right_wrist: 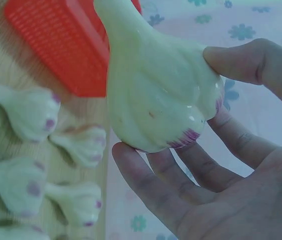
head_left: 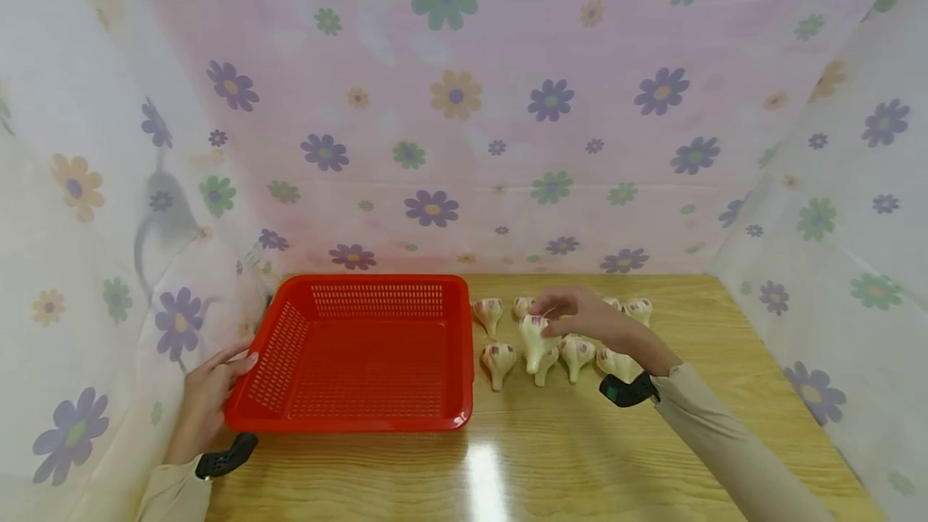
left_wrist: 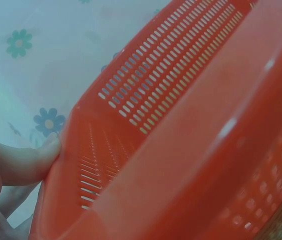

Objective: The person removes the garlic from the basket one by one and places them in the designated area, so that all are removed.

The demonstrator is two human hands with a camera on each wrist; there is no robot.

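Note:
My right hand (head_left: 590, 319) pinches a garlic bulb (head_left: 535, 337) by its rounded end, holding it above the wooden table. In the right wrist view the bulb (right_wrist: 158, 95) is glossy and pale with purple streaks, between the thumb and the fingertips. Several similar bulbs (head_left: 498, 361) lie below and around it in rough rows, partly hidden by the hand. At the left stands a red plastic basket (head_left: 348, 425) with slotted walls and nothing inside. My left hand (head_left: 203, 405) grips its left rim; the left wrist view has the thumb (left_wrist: 31, 162) on the rim, fingers beyond it.
Flower-printed sheets (head_left: 449, 159) rise behind the table and on both sides. The basket's right wall stands close to the nearest garlic bulb (head_left: 488, 315). Bare wood (head_left: 565, 466) shows along the front of the table. Each wrist wears a black strap device (head_left: 627, 389).

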